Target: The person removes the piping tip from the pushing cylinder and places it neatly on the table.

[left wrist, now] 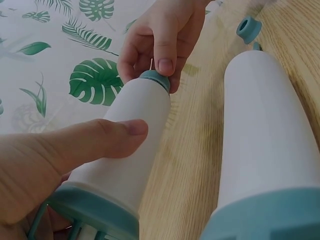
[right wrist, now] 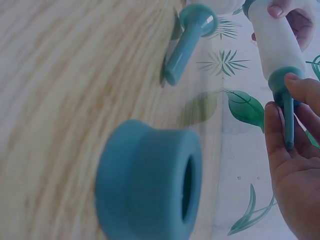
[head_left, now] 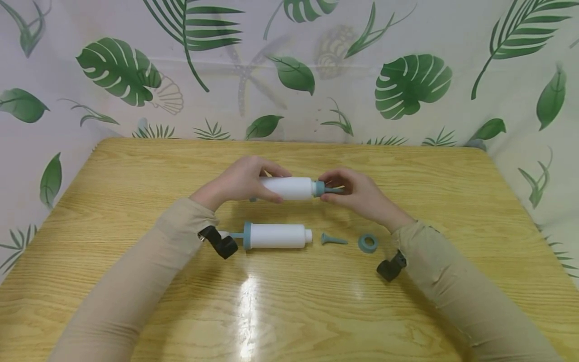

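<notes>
My left hand [head_left: 246,178] grips a white syringe barrel [head_left: 294,188], thumb across its side, and holds it sideways above the table. In the left wrist view, a teal end cap [left wrist: 95,210] shows below that hand. At the barrel's other end my right hand [head_left: 357,193] pinches a teal collar [head_left: 319,189], from which a thin teal nozzle [right wrist: 289,120] sticks out. A second white syringe [head_left: 278,236] lies on the table, its teal cap and plunger rod to the left and its bare neck to the right. Beside it lie a loose teal nozzle [head_left: 333,240] and a teal ring collar [head_left: 368,243].
The wooden table [head_left: 307,306] reaches back to a leaf-printed cloth [head_left: 253,65]. The loose parts lie in a row just in front of the raised hands. A black wrist camera [head_left: 219,242] on the left sleeve hangs close to the lying syringe's rod.
</notes>
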A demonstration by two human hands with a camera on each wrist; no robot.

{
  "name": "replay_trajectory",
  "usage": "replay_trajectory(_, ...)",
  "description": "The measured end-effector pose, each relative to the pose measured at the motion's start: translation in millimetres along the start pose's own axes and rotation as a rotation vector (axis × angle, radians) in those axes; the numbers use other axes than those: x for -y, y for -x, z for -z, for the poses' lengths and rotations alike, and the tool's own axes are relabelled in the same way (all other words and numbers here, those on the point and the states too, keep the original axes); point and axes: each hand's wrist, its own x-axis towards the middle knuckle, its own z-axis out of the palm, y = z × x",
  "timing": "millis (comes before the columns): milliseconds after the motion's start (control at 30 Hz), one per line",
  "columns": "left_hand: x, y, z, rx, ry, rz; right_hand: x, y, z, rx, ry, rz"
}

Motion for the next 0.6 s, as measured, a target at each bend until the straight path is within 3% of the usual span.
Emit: replay_trajectory(600,7.4,-3.7,1.4,0.007,-0.039,0.011,0.8,2.1,2.4,-0.005,0.035,-0.006)
